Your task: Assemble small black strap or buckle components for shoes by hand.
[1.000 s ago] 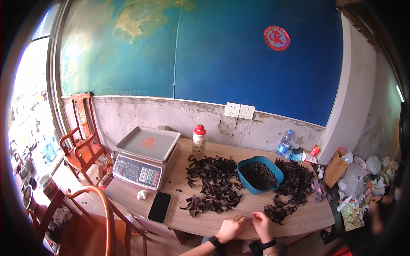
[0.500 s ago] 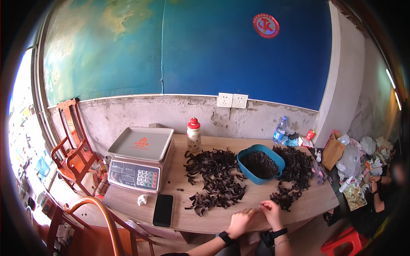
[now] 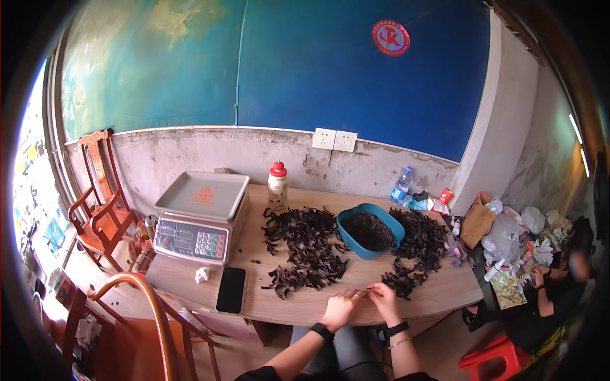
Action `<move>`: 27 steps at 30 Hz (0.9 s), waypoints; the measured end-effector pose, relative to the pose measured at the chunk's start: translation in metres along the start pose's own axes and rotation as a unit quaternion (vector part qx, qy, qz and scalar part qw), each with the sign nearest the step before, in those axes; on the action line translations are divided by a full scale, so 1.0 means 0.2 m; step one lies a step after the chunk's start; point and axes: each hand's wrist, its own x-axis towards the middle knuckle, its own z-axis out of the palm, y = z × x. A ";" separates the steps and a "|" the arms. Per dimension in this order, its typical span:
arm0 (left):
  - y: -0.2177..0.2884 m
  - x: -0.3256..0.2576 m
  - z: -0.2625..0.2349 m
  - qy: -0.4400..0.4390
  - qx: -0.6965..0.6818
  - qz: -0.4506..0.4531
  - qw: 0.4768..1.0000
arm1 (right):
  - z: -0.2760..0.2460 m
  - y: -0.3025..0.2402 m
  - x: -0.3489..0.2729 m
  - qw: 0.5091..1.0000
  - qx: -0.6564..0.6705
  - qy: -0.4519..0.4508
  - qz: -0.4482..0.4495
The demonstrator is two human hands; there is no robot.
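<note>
At the table's front edge my left hand [image 3: 342, 309] and my right hand [image 3: 385, 303] meet, fingertips pinched close together. Whatever is between them is too small to make out. Just beyond lies a loose heap of dark, curled strips [image 3: 306, 263], left of a blue plastic basin [image 3: 394, 249]. A mass of small black pieces [image 3: 368, 230] fills the basin's bottom. To the basin's right spreads a second heap of dark strips [image 3: 420, 241], its near end close to my right hand.
Left on the wooden table [image 3: 254, 289] stand a weighing scale [image 3: 202, 216], a black phone [image 3: 231, 290] and crumpled tissue [image 3: 202, 274]. Behind are a red-capped bottle [image 3: 277, 187] and a water bottle [image 3: 400, 186]. A person [image 3: 549, 292] sits at right near a red stool [image 3: 494, 359]; wooden chairs are at left.
The whole view has shifted, so the table and its things appear further left and higher. My hands stay together at the table's front edge, still pinching.
</note>
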 end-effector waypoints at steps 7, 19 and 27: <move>0.03 -0.03 0.01 0.088 0.047 0.007 0.995 | 0.01 -0.05 -0.03 0.996 0.053 -0.060 0.038; 0.04 -0.01 0.00 0.126 0.046 0.027 0.991 | 0.02 -0.07 -0.02 0.992 0.059 -0.107 0.039; 0.05 -0.01 -0.01 0.130 -0.012 0.018 0.991 | 0.02 -0.10 -0.04 0.987 0.085 -0.130 0.034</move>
